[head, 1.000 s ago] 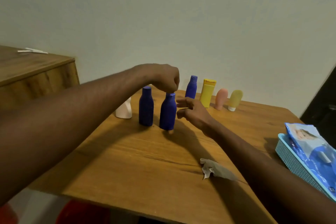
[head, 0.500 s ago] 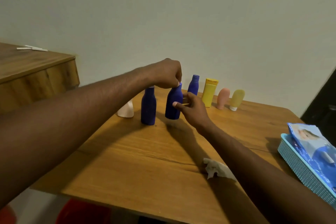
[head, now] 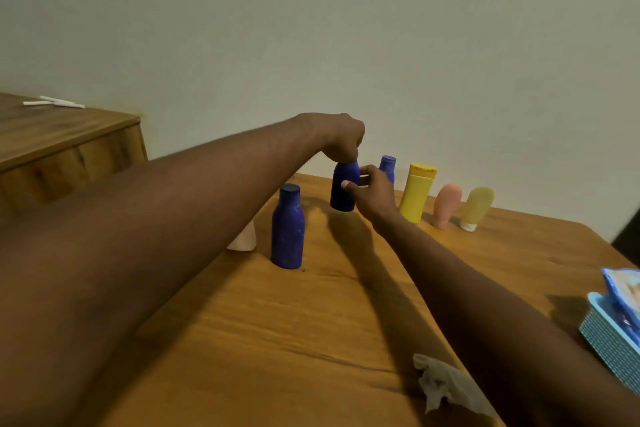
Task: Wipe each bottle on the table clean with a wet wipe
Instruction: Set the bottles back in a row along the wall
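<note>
My left hand [head: 341, 139] grips the top of a blue bottle [head: 341, 191] near the far edge of the wooden table [head: 277, 340]. My right hand [head: 372, 192] is beside that bottle's body, fingers curled and touching its right side. A second blue bottle [head: 287, 229] stands nearer me on the left. A third blue bottle [head: 388, 166] is partly hidden behind my right hand. To the right stand a yellow bottle [head: 416, 196], a pink tube [head: 446, 204] and a pale yellow tube [head: 476, 206]. A white bottle [head: 244, 239] peeks out behind my left forearm. A crumpled wet wipe [head: 446, 385] lies near the front edge.
A turquoise basket [head: 609, 347] holding a blue wipes pack [head: 623, 291] sits at the table's right edge. A lower wooden cabinet [head: 62, 149] stands to the left against the wall, with white sticks [head: 55, 102] on it.
My left hand has carried the blue bottle away from the front blue bottle toward the far row by the wall. My right hand followed along its side.
</note>
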`<state>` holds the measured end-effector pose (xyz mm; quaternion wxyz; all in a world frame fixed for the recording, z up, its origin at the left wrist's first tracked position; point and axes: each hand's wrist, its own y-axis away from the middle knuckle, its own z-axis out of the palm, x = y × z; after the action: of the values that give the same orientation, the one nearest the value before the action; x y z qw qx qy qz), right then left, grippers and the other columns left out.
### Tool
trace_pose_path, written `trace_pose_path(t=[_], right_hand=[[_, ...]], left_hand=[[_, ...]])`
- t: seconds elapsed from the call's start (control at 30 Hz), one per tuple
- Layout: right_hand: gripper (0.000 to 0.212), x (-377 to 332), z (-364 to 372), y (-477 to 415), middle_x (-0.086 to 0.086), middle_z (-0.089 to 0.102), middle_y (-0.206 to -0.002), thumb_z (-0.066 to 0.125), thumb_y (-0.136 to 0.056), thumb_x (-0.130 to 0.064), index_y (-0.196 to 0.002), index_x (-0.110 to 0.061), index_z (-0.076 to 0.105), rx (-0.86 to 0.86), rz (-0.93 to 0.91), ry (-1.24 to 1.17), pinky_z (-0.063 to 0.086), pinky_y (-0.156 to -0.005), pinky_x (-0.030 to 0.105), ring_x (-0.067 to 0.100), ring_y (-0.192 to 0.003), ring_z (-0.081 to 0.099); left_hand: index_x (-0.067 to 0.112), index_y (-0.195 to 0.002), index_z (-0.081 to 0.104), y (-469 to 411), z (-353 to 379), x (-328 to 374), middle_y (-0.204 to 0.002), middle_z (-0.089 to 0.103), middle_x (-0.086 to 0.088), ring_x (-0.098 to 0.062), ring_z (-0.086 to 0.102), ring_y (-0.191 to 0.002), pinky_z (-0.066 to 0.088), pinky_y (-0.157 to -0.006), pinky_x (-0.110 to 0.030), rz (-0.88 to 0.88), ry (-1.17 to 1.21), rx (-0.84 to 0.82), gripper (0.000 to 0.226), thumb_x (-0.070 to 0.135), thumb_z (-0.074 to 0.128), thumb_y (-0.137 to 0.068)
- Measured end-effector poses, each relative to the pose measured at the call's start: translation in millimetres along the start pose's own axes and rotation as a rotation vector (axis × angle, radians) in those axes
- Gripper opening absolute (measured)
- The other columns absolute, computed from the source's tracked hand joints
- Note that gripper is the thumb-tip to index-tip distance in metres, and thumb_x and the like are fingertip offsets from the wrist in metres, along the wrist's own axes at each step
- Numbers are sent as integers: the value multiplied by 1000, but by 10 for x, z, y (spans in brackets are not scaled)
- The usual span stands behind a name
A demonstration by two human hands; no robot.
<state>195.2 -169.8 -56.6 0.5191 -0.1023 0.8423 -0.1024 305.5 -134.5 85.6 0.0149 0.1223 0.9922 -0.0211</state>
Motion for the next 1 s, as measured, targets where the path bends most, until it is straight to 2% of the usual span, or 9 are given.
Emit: trace_pose_path(t=[0.13,0.23,0.37,0.5,0.6,0.73,0.87,0.93,1.0], right_hand=[[43,92,91,-104,9,66,-126,72,-95,-17,-134,-10,55,-15,24,12,56,-96,41,24,-110,64],[40,144,134,-129,9,65,-126,70,-97,-17,-133,-10,54,-16,21,29,54,-93,36,18,-104,62],[42,155,131,-146,9,65,-128,68,-98,-16,-137,-9,53,-16,18,40,53,-90,33,17,-105,60],[41,123,141,-136,10,65,-129,66,-99,-15,-137,-8,52,-15,22,61,53,-91,33,23,-113,64],[41,97,149,-114,11,65,-129,65,-99,-13,-137,-7,51,-14,27,75,53,-93,34,24,-115,64],[54,35,100,-51,15,62,-133,67,-98,-15,-146,-6,44,-33,50,108,53,-94,37,28,-119,63],[60,-109,-44,95,15,58,-140,66,-96,-8,-149,-9,40,-2,42,72,54,-98,40,28,-122,61],[59,-211,-127,227,14,58,-141,65,-94,-4,-148,-10,42,-16,17,54,56,-98,41,28,-124,60],[57,-313,-214,399,11,59,-140,63,-92,1,-145,-10,46,-49,-19,54,55,-93,36,26,-125,60]], left_hand=[[8,-96,61,-98,91,-76,-78,56,-2,-19,55,-80,43,-72,-32,-12,-3,-42,8,8,55,-100],[6,-106,63,-116,149,-94,-81,58,-2,-20,56,-83,44,-73,-32,-19,9,-66,11,6,55,-99],[2,-123,64,-114,192,-86,-105,67,-10,-22,61,-94,47,-79,-32,-35,47,-79,27,6,58,-97],[4,-130,63,-95,207,-73,-119,69,-12,-26,64,-105,50,-84,-33,-48,58,-92,34,8,57,-97],[6,-134,61,-70,205,-82,-126,67,-12,-27,63,-112,50,-88,-34,-53,65,-101,38,8,58,-96],[9,-141,56,-19,176,-104,-137,62,-12,-28,60,-122,52,-100,-40,-57,56,-117,47,10,62,-94],[12,-158,37,153,23,-97,-160,42,-9,-27,44,-144,41,-114,-39,-58,86,-65,64,12,60,-98],[13,-158,39,300,-86,-89,-161,42,-7,-25,43,-145,40,-115,-38,-41,115,-37,62,13,60,-99],[12,-155,44,477,-175,-65,-157,48,-8,-25,47,-142,42,-112,-37,-27,128,-28,57,13,59,-100]])
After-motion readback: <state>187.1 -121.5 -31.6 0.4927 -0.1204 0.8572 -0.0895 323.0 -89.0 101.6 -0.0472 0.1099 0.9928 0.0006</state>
